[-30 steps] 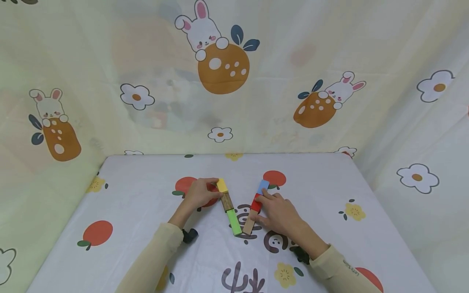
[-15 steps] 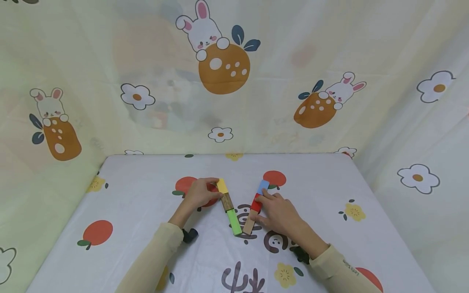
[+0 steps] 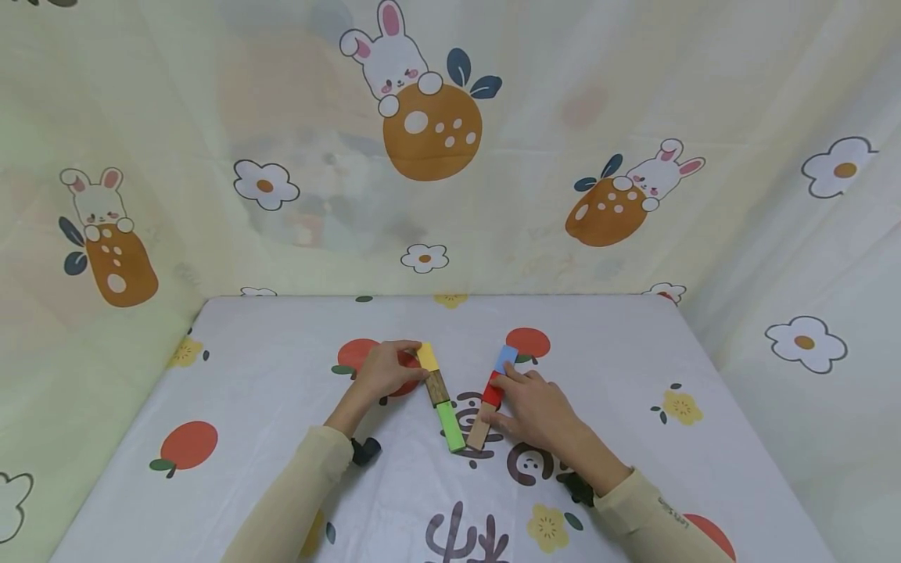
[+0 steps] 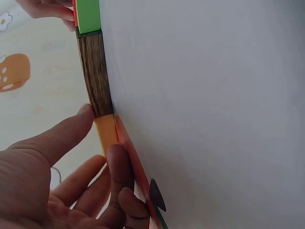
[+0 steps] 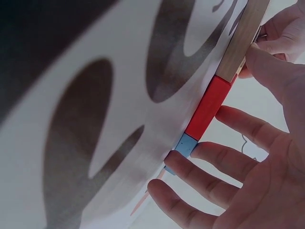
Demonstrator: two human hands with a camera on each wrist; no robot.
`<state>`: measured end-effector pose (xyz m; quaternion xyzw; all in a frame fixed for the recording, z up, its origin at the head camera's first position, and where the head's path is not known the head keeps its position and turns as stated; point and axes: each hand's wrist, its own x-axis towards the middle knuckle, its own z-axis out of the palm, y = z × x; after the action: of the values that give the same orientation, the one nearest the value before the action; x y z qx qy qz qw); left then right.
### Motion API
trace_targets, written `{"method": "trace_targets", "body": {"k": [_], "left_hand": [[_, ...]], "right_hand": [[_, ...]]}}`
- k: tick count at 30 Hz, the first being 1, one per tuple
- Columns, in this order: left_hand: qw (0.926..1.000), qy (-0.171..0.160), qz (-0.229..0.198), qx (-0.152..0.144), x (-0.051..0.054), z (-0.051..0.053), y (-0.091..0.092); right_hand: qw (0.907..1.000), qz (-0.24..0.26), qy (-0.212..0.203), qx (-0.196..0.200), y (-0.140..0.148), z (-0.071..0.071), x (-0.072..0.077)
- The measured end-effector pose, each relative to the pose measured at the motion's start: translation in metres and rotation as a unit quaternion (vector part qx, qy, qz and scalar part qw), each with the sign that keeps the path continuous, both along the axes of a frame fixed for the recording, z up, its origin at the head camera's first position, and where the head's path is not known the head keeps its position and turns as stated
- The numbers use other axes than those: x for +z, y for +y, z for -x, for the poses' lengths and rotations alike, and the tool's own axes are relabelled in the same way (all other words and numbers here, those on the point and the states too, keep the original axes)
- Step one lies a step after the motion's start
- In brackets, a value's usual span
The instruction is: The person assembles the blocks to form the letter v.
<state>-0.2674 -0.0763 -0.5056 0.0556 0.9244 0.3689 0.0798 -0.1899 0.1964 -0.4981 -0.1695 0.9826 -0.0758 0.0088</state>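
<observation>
Two rows of small blocks lie on the table, slanting toward each other to a narrow V at the near end. In the left row are a yellow block (image 3: 428, 357), a dark wood-grain block (image 3: 437, 387) and a green block (image 3: 451, 427). A blue block (image 3: 505, 358), a red block (image 3: 492, 393) and a pale wooden block (image 3: 478, 432) make up the right row. My left hand (image 3: 382, 371) pinches the yellow block at the far end. With spread, fairly straight fingers, my right hand (image 3: 540, 408) touches the right row, its thumb by the pale block.
A white cloth printed with fruit and flowers covers the table (image 3: 281, 328). Behind it hangs a rabbit-print curtain (image 3: 324, 227), with more fabric at both sides. Dark devices sit at the left wrist (image 3: 365, 453) and the right wrist (image 3: 579, 490).
</observation>
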Motion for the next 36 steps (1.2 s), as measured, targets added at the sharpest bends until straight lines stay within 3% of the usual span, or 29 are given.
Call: {"method": "trace_targets", "body": {"k": [26, 36], "left_hand": [[0.9999, -0.01, -0.01, 0.004, 0.002, 0.004, 0.002], [0.9999, -0.008, -0.005, -0.005, 0.0, 0.002, 0.001]], "right_hand": [[0.9992, -0.037, -0.014, -0.001, -0.003, 0.011, 0.009], [0.9998, -0.012, -0.013, -0.006, -0.006, 0.012, 0.012]]}}
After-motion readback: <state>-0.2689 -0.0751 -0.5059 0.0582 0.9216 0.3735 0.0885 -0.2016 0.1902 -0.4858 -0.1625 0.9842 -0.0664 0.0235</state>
